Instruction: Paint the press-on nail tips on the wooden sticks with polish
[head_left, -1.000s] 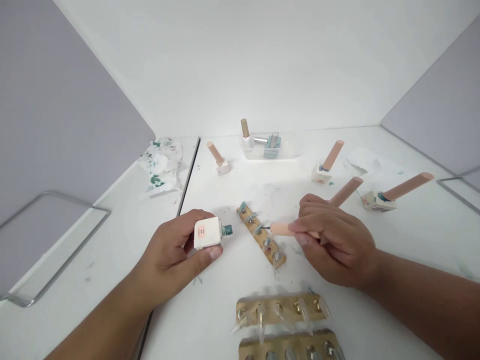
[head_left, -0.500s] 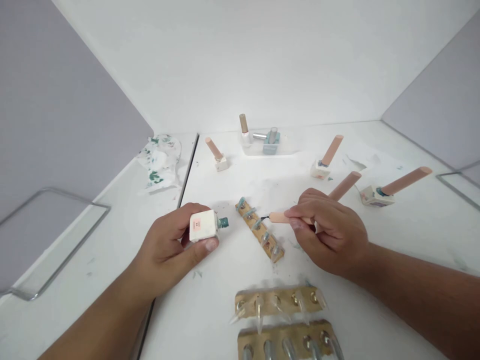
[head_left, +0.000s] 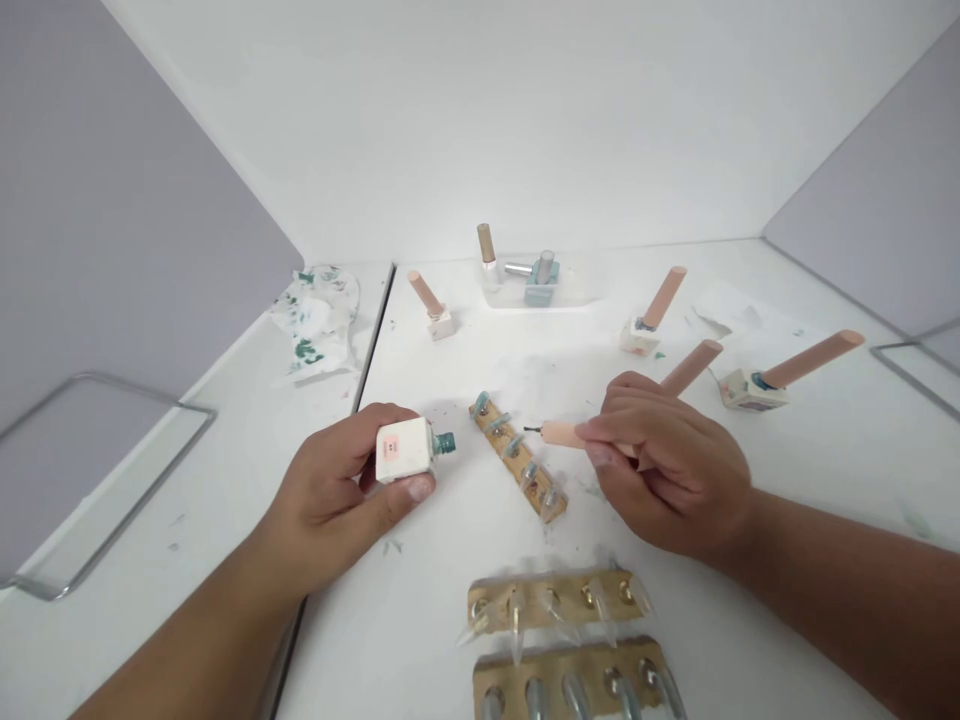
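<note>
My left hand (head_left: 356, 480) grips a white nail polish bottle (head_left: 401, 450) lying on its side, its uncapped, teal-smeared neck pointing right. Between the fingers and thumb of my right hand (head_left: 664, 465) is a nail polish brush (head_left: 562, 434) with a peach handle. Its dark bristles point left, a little apart from the nail tips. A narrow gold strip (head_left: 517, 455) lies slantwise between my hands, carrying several nail tips, some coated teal. Nearer me are two more gold strips, an upper one (head_left: 566, 590) with clear nail tips and a lower one (head_left: 555, 665).
Capped polish bottles stand at the back left (head_left: 441, 322), back right (head_left: 639, 338) and far right (head_left: 754, 390). A peach cap (head_left: 690, 368) shows behind my right hand. A clear tray (head_left: 574, 290) holds more bottles. Stained tissue (head_left: 319, 320) lies left, beside a dark table seam (head_left: 375, 340).
My right hand has drawn the brush slightly right and up, away from the middle nail tip on the slanted strip. My left hand still holds the bottle in nearly the same place.
</note>
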